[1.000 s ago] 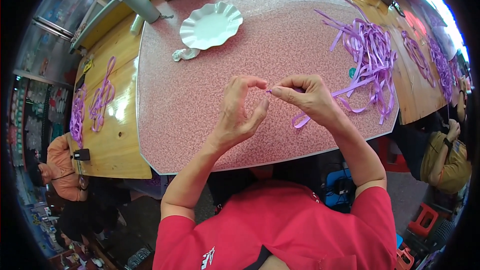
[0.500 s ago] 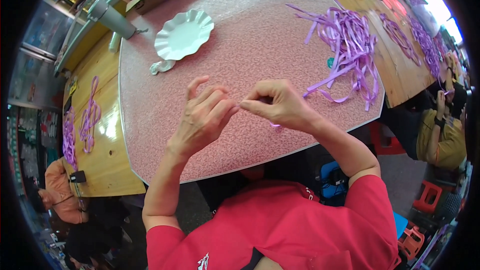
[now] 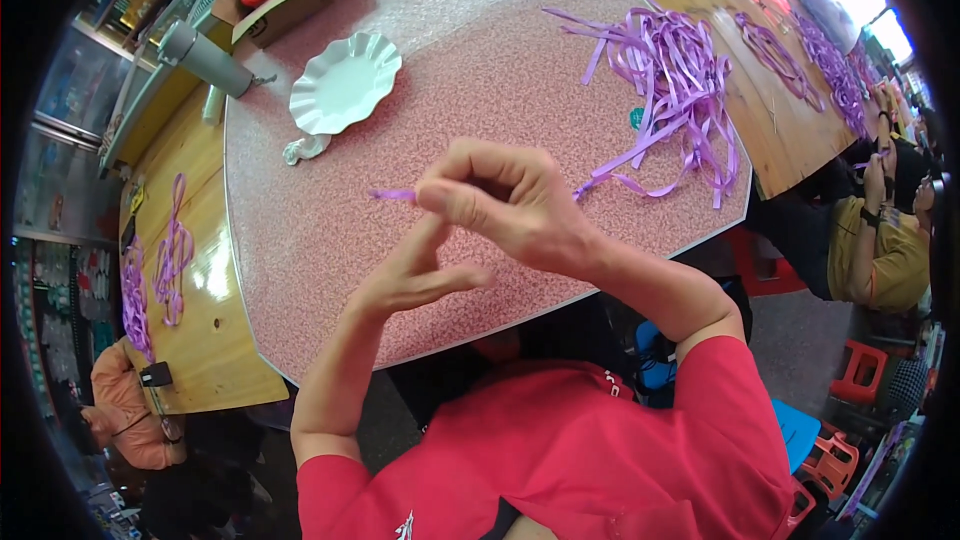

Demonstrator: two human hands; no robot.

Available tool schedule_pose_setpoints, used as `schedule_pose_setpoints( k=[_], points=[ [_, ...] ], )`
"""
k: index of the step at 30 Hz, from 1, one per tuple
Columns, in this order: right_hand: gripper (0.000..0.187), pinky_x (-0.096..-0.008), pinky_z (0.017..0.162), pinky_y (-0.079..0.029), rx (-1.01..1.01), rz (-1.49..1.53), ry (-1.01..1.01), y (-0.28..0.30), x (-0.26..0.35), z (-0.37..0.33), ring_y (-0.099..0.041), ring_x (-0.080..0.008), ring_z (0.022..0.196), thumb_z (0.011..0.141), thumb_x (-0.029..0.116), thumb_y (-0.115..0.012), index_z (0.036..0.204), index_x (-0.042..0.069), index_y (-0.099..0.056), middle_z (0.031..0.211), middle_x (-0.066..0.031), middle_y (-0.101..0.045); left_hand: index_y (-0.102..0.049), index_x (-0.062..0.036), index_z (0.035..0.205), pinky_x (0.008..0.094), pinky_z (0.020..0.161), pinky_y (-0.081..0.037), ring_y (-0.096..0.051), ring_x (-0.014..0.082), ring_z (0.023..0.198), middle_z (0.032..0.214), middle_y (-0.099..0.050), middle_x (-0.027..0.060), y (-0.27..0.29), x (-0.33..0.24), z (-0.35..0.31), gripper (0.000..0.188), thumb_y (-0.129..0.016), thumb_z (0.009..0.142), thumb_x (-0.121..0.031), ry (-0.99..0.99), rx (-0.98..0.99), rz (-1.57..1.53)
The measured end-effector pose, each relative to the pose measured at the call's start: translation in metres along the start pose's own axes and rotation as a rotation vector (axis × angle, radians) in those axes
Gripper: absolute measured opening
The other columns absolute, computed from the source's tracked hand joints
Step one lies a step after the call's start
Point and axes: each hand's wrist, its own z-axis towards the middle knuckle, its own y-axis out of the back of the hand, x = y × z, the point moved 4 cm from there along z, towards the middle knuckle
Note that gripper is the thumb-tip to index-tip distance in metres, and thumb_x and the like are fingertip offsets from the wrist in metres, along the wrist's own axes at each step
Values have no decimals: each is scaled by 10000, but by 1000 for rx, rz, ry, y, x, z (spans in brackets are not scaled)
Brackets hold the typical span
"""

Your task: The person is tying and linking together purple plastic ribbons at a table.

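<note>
Thumb and forefinger of my right hand (image 3: 510,205) are pinched together over the middle of the pink table, and a short end of purple ribbon (image 3: 393,194) sticks out to the left of the fingertips. Just below it, my left hand (image 3: 410,270) has its thumb stretched out to the right, apart from the fingers, which point up behind the right hand. The left fingertips are partly hidden. To the right lies a loose heap of purple ribbons (image 3: 675,80), with strands trailing toward my right wrist. A white scalloped dish (image 3: 345,85) rests at the far left.
A grey tumbler (image 3: 205,58) and an open cardboard box (image 3: 285,10) stand at the far left. More ribbon bundles lie on the wooden tables (image 3: 205,340) at both sides. One person in orange (image 3: 140,410) is at left, another in yellow (image 3: 875,250) at right.
My right hand has moved left, over my left hand, and a ribbon end now shows beyond its fingertips. The left thumb has spread away from the fingers. The view has shifted slightly.
</note>
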Motion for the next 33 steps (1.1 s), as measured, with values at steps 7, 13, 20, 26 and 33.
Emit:
schedule_pose_setpoints(
  k=[7,13,20,26,33],
  points=[
    [236,-304,749,-523,-305,161,306,85,60,1,-581,-112,686,1005,175,-602,1113,-20,-681,795,-45,-637,-696,-34,1063,295,882,-479,-578,128,981,1062,-641,41,22,-13,34,163,-691,946,-147,40,-7,-57],
    [261,-300,816,-493,-527,265,168,182,38,-36,-550,-93,729,1002,163,-614,1162,-40,-649,799,-4,-596,-687,-11,1134,249,764,-504,-626,93,837,882,-674,14,64,-1,-5,236,-671,969,-179,403,-30,72],
    [245,-298,766,-500,-785,62,50,295,3,-81,-547,-83,719,1004,155,-613,1152,-36,-656,804,-7,-600,-687,4,1098,229,689,-483,-597,76,723,814,-642,1,116,9,-51,207,-633,992,-166,559,-136,112],
    [489,-386,1039,-448,-859,-1781,-30,287,13,-83,-605,-293,1172,922,210,-705,1344,-3,-579,1195,-159,-668,-694,-7,1076,216,660,-468,-577,64,720,813,-625,-19,104,-1,-47,206,-614,1006,-184,566,-171,251],
    [388,-402,1084,-425,9,-797,227,40,-13,-7,-567,-257,1245,930,139,-678,1306,59,-621,1307,-145,-630,-692,13,1034,251,709,-495,-607,82,747,798,-647,9,27,-21,1,251,-602,1016,-221,478,60,59]
  ],
)
